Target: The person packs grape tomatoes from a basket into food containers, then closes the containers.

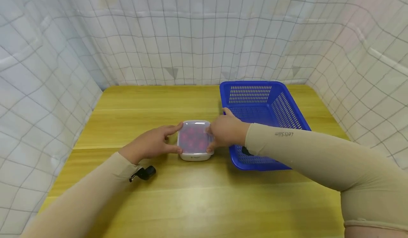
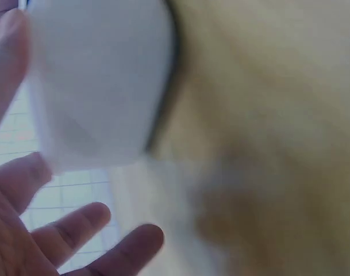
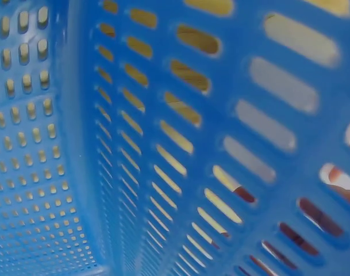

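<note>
A squarish white food container sits on the wooden table under a translucent lid, and reddish-pink contents show through. My left hand holds its left side, thumb at the front corner and index finger at the back one. In the left wrist view the container's white wall stands beside that hand, whose other fingers are spread away from it. My right hand grips the container's right edge, with one finger pointing out toward the basket. The right wrist view mostly hides this grip behind the basket wall.
A blue plastic basket with slotted sides stands right of the container, under my right forearm. Its perforated wall fills the right wrist view. Wooden tabletop surrounds both, and white grid-patterned curtains enclose the back and sides.
</note>
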Available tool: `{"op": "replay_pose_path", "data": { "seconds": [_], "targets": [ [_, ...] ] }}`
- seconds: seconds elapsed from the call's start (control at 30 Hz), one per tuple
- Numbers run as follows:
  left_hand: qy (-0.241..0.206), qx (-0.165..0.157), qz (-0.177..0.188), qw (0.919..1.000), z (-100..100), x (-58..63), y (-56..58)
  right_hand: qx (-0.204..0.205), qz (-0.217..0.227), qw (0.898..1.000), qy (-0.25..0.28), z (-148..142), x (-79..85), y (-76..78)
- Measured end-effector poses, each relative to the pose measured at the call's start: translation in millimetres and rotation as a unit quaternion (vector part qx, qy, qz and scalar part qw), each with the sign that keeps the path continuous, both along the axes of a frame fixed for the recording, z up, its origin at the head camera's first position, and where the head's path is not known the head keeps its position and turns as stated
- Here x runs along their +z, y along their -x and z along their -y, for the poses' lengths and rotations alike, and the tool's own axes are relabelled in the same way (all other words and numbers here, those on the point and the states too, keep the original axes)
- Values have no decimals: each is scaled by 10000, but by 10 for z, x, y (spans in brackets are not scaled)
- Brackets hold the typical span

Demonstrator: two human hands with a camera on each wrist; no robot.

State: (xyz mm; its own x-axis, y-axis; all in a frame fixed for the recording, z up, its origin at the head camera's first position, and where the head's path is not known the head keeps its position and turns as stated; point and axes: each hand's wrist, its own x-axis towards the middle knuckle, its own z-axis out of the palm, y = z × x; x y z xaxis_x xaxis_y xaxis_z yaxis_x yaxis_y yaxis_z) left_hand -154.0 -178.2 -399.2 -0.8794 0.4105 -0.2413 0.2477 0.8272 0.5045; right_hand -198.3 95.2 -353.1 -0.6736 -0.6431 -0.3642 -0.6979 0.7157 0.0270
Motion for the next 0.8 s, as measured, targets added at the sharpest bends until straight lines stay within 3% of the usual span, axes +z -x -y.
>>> {"op": "replay_pose_path", "data": {
  "seconds": [0.1,0.37,0.63,0.8],
  "targets": [
    [160,-173,-216,9995,-6,22,17,-20,134,9998,150,-9,-1,-2],
    [-686,29,237,9974,35,-90,62,32,198,9995,245,-38,-1,1],
    [-364,-116,139,9992,6,-53,67,30,228,9992,323,-16,4,-12],
    [-531,-229,284,9979,22,-39,88,-12,201,9991,367,-26,2,-12]
  ]
}}
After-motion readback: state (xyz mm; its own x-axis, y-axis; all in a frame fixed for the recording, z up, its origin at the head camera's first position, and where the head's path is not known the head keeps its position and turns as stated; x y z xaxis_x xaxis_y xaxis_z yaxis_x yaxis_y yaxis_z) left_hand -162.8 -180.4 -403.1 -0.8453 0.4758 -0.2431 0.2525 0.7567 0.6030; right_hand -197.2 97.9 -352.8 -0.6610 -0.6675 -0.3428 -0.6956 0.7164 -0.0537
